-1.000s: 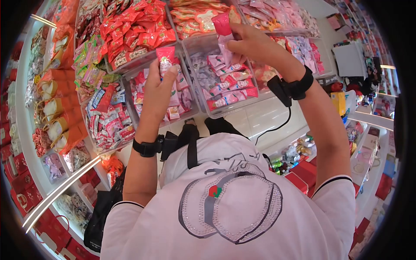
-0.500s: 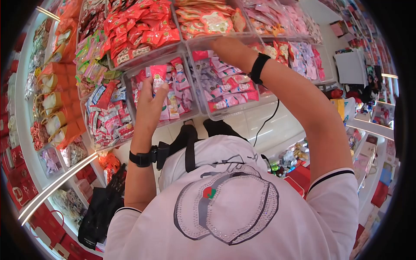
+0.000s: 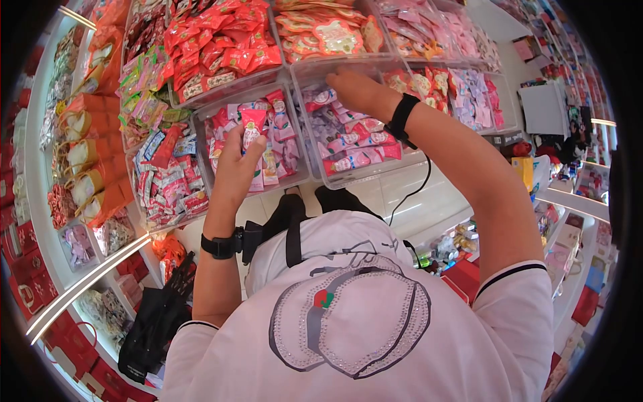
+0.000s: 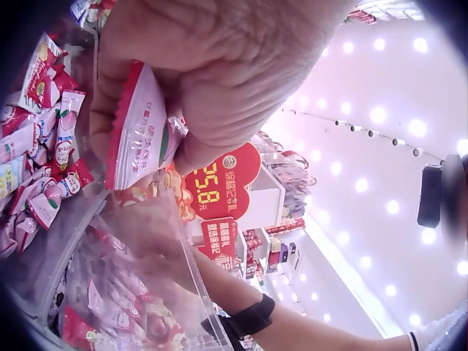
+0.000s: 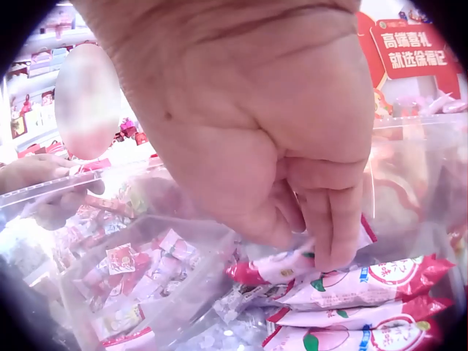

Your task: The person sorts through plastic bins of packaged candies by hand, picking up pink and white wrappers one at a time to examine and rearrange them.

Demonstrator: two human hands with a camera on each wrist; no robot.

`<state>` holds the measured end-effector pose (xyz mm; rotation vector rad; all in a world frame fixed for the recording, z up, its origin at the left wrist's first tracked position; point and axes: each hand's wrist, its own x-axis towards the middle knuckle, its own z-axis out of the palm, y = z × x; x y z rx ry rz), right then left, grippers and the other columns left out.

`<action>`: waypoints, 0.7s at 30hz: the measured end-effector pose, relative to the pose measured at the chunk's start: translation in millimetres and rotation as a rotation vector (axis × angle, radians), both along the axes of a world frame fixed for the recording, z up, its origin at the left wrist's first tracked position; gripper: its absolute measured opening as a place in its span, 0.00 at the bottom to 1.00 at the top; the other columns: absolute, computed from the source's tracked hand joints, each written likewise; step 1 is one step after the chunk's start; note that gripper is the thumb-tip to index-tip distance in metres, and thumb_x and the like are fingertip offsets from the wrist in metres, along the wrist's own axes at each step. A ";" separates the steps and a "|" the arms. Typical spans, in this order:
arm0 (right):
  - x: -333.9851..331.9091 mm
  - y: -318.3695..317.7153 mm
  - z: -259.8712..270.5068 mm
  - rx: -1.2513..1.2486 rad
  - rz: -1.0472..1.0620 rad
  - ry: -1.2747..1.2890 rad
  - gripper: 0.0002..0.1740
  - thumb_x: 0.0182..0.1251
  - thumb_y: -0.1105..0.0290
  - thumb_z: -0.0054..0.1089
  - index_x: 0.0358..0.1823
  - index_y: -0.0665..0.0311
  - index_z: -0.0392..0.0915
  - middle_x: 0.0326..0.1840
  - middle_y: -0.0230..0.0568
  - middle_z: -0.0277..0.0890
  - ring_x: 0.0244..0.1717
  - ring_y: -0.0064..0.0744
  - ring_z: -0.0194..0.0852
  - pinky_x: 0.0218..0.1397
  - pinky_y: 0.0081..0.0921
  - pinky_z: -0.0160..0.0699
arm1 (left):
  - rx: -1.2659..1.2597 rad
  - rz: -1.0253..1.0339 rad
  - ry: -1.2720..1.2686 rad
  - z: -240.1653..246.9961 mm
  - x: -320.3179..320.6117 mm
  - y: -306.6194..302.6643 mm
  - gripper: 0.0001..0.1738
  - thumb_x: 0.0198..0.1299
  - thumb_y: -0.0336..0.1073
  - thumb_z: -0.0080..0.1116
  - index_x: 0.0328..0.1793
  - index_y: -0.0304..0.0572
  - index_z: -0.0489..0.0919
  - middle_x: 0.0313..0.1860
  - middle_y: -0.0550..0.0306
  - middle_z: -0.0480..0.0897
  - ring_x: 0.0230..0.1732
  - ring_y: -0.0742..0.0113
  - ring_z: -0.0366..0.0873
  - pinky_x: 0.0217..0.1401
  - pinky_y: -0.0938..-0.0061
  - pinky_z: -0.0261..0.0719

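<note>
My left hand (image 3: 231, 164) grips a pink-and-white candy packet (image 3: 252, 124) over the left clear bin (image 3: 198, 151), which holds loose pink and red sweets. In the left wrist view this packet (image 4: 140, 142) stands between thumb and fingers, its red crimped end outward. Down inside the right clear bin (image 3: 309, 144) is my right hand (image 3: 362, 92), toward its back left. There, its fingers pinch another pink packet (image 5: 281, 268) with a peach print, lying above a row of similar packets (image 5: 365, 287). Small lilac-wrapped sweets (image 3: 323, 126) show beneath the row.
Bins of red packets (image 3: 224, 40) and orange packets (image 3: 328, 33) stand behind. To the left are green-wrapped sweets (image 3: 140, 100) and orange gift bags (image 3: 90, 161). Red signs (image 4: 223, 183) rise beyond the bins. A black cable (image 3: 418, 184) hangs from my right wrist.
My right hand has come down from above with a packet into the right bin, then shifted slightly within it. The left hand has lowered a little, still gripping its packet.
</note>
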<state>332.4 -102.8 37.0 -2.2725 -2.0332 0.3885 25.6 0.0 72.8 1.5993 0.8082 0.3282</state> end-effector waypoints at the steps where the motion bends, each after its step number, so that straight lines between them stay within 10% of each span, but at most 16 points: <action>1: -1.5 -2.6 2.4 0.032 -0.002 0.010 0.13 0.58 0.82 0.51 0.46 0.70 0.76 0.43 0.61 0.79 0.49 0.61 0.78 0.53 0.49 0.77 | 0.013 -0.006 0.010 1.4 0.6 -0.6 0.32 0.70 0.46 0.58 0.70 0.27 0.68 0.57 0.48 0.78 0.57 0.66 0.75 0.64 0.73 0.70; 21: 1.4 6.1 -9.3 -0.170 0.054 -0.253 0.09 0.62 0.74 0.57 0.39 0.61 0.86 0.41 0.47 0.86 0.46 0.48 0.87 0.45 0.42 0.86 | -0.132 -0.026 -0.004 -8.7 -8.6 0.5 0.24 0.70 0.44 0.58 0.62 0.32 0.74 0.46 0.56 0.80 0.47 0.72 0.76 0.55 0.75 0.73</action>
